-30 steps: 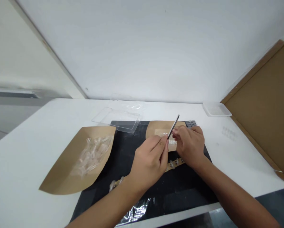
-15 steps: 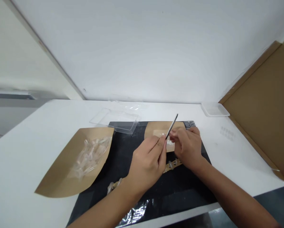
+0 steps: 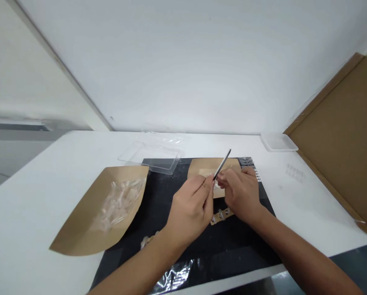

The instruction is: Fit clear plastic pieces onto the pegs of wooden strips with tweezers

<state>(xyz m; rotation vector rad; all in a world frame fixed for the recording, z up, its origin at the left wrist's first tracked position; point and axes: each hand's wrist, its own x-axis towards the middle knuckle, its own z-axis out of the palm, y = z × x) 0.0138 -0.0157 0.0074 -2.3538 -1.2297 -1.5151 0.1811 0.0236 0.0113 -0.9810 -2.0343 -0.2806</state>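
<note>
My left hand [image 3: 189, 207] is closed in a pinch on a thin black strip with a light edge [image 3: 223, 164], which slants up and away to the right. Its exact kind does not show. My right hand [image 3: 242, 189] has its fingertips pinched together beside the strip's lower end; whatever they hold is hidden. Behind the hands lies a small brown paper sheet [image 3: 197, 168] with tiny white bits on it. Below them, a tan strip [image 3: 222, 215] carries clear pieces and shiny round studs. A similar strip [image 3: 148, 241] shows partly under my left forearm.
A curved brown paper sheet [image 3: 79, 233] at left holds a heap of clear plastic pieces [image 3: 118, 200]. A black mat [image 3: 161, 192] covers the white table [image 3: 26, 213]. Clear flat lids [image 3: 152, 155] lie behind, a shallow clear tray [image 3: 278, 142] and cardboard [image 3: 340, 135] at right.
Both hands keep nearly the same pose, with the right fingertips slightly nearer the strip's lower end. The whole view has shifted a little.
</note>
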